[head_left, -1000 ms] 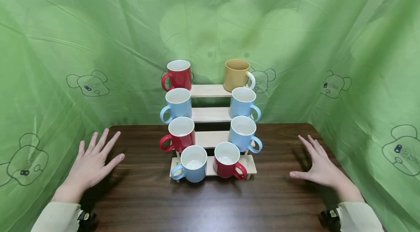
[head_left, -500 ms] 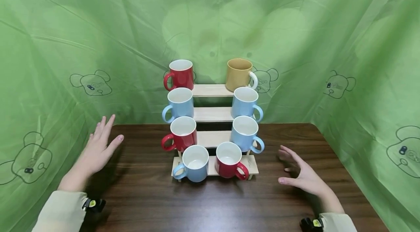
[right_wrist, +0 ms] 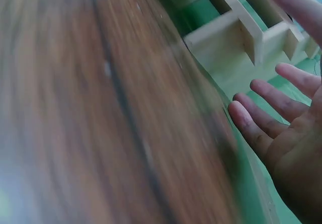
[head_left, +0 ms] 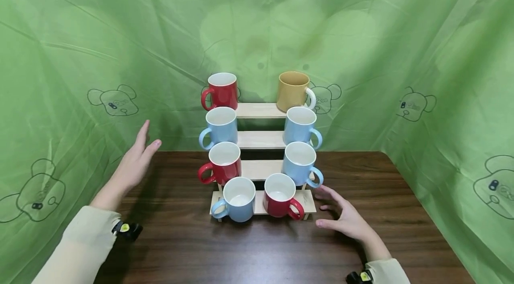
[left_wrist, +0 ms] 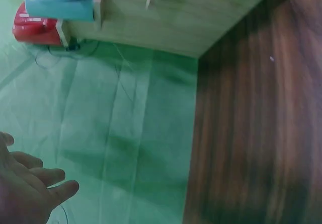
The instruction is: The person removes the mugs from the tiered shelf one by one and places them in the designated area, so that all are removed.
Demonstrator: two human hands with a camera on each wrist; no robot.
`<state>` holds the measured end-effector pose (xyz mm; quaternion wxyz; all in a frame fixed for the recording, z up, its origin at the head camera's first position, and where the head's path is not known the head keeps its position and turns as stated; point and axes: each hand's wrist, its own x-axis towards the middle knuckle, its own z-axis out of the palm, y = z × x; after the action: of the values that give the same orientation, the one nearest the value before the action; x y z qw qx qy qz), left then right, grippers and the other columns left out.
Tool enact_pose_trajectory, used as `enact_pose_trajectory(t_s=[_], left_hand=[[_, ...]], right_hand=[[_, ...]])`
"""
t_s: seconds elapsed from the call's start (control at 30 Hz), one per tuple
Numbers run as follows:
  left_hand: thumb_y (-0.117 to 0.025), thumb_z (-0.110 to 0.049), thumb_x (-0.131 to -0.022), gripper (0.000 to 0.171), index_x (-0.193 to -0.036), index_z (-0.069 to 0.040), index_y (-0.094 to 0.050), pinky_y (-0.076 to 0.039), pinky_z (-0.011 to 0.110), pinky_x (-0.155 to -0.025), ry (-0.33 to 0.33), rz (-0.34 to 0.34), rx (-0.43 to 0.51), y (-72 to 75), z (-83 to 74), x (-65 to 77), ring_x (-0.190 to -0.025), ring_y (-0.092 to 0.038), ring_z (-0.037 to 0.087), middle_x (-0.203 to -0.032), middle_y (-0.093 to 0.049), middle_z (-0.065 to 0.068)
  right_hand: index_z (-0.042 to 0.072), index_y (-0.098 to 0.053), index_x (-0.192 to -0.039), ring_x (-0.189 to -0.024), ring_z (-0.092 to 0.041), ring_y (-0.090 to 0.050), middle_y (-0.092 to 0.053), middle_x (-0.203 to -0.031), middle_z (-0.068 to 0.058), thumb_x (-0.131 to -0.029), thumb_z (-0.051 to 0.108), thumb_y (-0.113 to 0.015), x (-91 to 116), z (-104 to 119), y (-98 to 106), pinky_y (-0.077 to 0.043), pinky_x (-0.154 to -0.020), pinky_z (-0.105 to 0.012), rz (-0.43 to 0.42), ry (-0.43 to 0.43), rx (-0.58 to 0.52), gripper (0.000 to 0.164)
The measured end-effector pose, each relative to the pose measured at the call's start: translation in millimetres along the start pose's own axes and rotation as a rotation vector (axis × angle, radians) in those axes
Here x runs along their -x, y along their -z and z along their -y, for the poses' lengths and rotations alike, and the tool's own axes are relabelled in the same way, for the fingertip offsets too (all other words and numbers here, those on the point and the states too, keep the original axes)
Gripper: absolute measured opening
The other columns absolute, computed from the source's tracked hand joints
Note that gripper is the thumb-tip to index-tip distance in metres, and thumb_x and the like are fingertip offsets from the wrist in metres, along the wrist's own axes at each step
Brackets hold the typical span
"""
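On a stepped wooden rack [head_left: 261, 170] stand several mugs, one at each end of every step. The bottom step carries a light blue mug [head_left: 239, 201] on the left and a red mug [head_left: 277, 201] on the right. My right hand [head_left: 345, 219] hovers just right of that red mug, thumb and fingers spread apart and holding nothing. Off to the left my left hand [head_left: 134, 161] is raised with fingers extended, away from the rack. In the left wrist view, a blue mug [left_wrist: 60, 2] shows at the upper left, above a red one.
Higher up are a tan mug [head_left: 291, 94] with a white handle, a red mug [head_left: 225, 92] at top left, and more blue and red mugs on the middle steps. A green curtain [head_left: 168, 43] surrounds the dark wooden table [head_left: 225, 257].
My right hand has moved left, from the table's right side to near the rack. My left hand has moved forward and to the right. The mugs stand in the same places.
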<state>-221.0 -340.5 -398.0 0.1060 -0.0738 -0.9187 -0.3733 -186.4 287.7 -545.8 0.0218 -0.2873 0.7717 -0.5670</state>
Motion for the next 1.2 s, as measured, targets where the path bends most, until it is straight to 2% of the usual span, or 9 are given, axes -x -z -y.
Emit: enact_pose_trajectory(t_s=[0.2, 0.4, 0.5, 0.7, 0.87, 1.0, 1.2], left_hand=[[-0.04, -0.055, -0.116, 0.079, -0.177, -0.026, 0.0, -0.026, 0.08, -0.12, 0.023, -0.003, 0.058, -4.5, -28.1, -22.5, -0.158, -0.028, 0.056, -0.181, -0.014, 0.019], [-0.041, -0.062, -0.114, 0.084, -0.177, -0.02, -0.004, -0.025, 0.076, -0.123, 0.042, -0.019, 0.098, -7.2, -46.5, -42.3, -0.159, -0.027, 0.053, -0.181, -0.014, 0.018], [-0.045, -0.058, -0.113, 0.085, -0.177, -0.018, -0.006, -0.026, 0.073, -0.125, 0.023, -0.039, 0.141, -7.5, -55.0, -52.6, -0.16, -0.028, 0.052, -0.181, -0.015, 0.02], [-0.056, -0.048, -0.112, 0.086, -0.176, -0.015, -0.009, -0.029, 0.072, -0.125, -0.029, -0.071, 0.215, -12.4, -78.3, -78.4, -0.158, -0.033, 0.051, -0.18, -0.019, 0.022], [-0.068, -0.052, -0.105, 0.098, -0.176, -0.017, -0.01, -0.034, 0.069, -0.124, -0.013, -0.08, 0.24, -20.5, -101.4, -102.5, -0.157, -0.038, 0.047, -0.178, -0.025, 0.02], [-0.077, -0.052, -0.099, 0.107, -0.176, -0.019, -0.011, -0.038, 0.064, -0.124, -0.006, -0.066, 0.289, -26.5, -119.5, -119.0, -0.156, -0.041, 0.044, -0.177, -0.029, 0.02], [-0.083, -0.039, -0.096, 0.106, -0.175, -0.018, -0.016, -0.04, 0.059, -0.124, -0.02, -0.047, 0.384, -39.4, -135.0, -133.0, -0.156, -0.041, 0.042, -0.175, -0.035, 0.017]], right_hand=[[0.002, -0.048, -0.161, -0.127, -0.017, -0.066, -0.063, -0.147, -0.023, -0.089, 0.004, -0.09, -14.3, -4.0, -18.5, -0.06, -0.1, -0.033, -0.019, -0.07, -0.005, 0.083], [0.004, -0.054, -0.157, -0.113, -0.021, -0.07, -0.069, -0.138, -0.018, -0.092, 0.009, -0.089, -23.9, -8.2, -24.5, -0.059, -0.094, -0.029, -0.041, -0.143, 0.0, 0.074], [0.003, -0.055, -0.156, -0.11, -0.021, -0.07, -0.068, -0.139, -0.019, -0.093, 0.009, -0.088, -23.7, -9.4, -24.6, -0.059, -0.093, -0.029, -0.052, -0.164, -0.012, 0.072], [-0.004, -0.054, -0.155, -0.112, -0.017, -0.069, -0.068, -0.138, -0.022, -0.092, 0.004, -0.088, -18.8, -11.8, -24.1, -0.058, -0.092, -0.027, -0.075, -0.17, -0.054, 0.073], [-0.007, -0.053, -0.154, -0.115, -0.014, -0.069, -0.068, -0.139, -0.025, -0.09, 0.0, -0.088, -15.5, -12.7, -24.5, -0.058, -0.092, -0.025, -0.082, -0.163, -0.081, 0.073], [-0.004, -0.054, -0.154, -0.117, -0.013, -0.069, -0.067, -0.141, -0.025, -0.09, 0.002, -0.088, -15.2, -13.1, -23.7, -0.058, -0.093, -0.026, -0.08, -0.173, -0.087, 0.072], [-0.006, -0.053, -0.154, -0.119, -0.011, -0.069, -0.067, -0.142, -0.026, -0.089, 0.0, -0.088, -17.3, -13.8, -22.7, -0.059, -0.093, -0.028, -0.084, -0.185, -0.102, 0.073]])
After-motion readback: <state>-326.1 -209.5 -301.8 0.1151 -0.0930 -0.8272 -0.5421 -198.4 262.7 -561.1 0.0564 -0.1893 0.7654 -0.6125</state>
